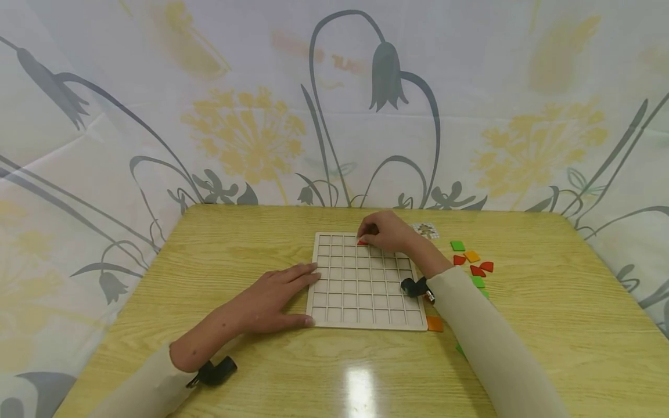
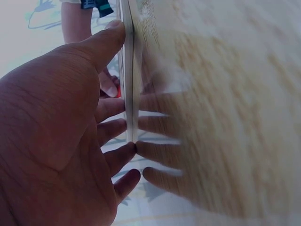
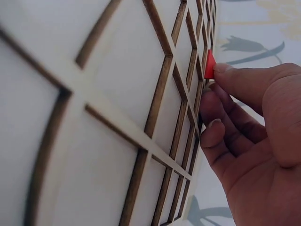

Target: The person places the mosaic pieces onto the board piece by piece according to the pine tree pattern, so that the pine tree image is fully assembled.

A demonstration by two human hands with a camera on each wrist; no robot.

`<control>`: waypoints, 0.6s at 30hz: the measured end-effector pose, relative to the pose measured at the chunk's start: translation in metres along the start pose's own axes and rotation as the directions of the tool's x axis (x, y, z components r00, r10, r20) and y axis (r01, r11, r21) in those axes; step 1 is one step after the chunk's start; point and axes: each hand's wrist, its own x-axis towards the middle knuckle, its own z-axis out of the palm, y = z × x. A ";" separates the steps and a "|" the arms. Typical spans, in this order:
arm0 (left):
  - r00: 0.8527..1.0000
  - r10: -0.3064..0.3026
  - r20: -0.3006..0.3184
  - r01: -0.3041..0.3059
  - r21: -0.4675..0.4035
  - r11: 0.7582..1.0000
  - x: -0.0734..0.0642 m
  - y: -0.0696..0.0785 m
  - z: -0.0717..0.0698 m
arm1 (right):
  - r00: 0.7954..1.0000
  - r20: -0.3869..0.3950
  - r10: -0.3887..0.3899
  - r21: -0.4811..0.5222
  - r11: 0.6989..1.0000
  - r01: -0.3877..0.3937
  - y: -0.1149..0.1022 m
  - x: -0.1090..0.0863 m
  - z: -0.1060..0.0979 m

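A pale wooden grid board [image 1: 366, 301] with rows of square recesses lies on the table. At its far edge my right hand [image 1: 387, 232] pinches a small red piece [image 3: 209, 65] between thumb and fingers, over a top-row recess. In the right wrist view the right hand [image 3: 254, 122] has its other fingers curled by the board's edge. My left hand [image 1: 274, 296] rests at the board's left side, fingers spread and fairly straight. The left wrist view shows the left hand's [image 2: 61, 127] thumb and fingertips against that edge.
Right of the board lie loose pieces: a green square [image 1: 457, 246], an orange square [image 1: 472, 256], several red curved pieces [image 1: 478, 271] and more green ones. Another orange square [image 1: 435, 324] touches the near right corner. A small patterned card [image 1: 425, 231] lies behind the right wrist.
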 end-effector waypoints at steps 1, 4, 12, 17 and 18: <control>1.000 0.000 0.001 0.000 0.000 1.000 0.000 0.000 0.000 | 1.000 0.001 0.002 -0.002 1.000 -0.002 0.001 0.000 0.000; 1.000 0.000 0.004 0.000 0.000 1.000 0.000 0.001 0.000 | 1.000 0.006 0.005 -0.008 1.000 -0.005 0.002 -0.001 0.001; 1.000 0.004 0.002 -0.004 0.000 1.000 0.000 0.000 0.001 | 1.000 0.002 -0.004 0.005 1.000 0.004 0.006 -0.004 -0.001; 1.000 0.009 -0.006 -0.009 0.004 1.000 0.001 -0.001 0.001 | 1.000 -0.015 -0.021 0.008 1.000 0.021 0.005 -0.010 -0.006; 1.000 0.010 -0.007 -0.010 0.005 1.000 0.001 -0.001 0.001 | 0.999 -0.023 -0.032 0.003 0.999 0.032 0.004 -0.011 -0.008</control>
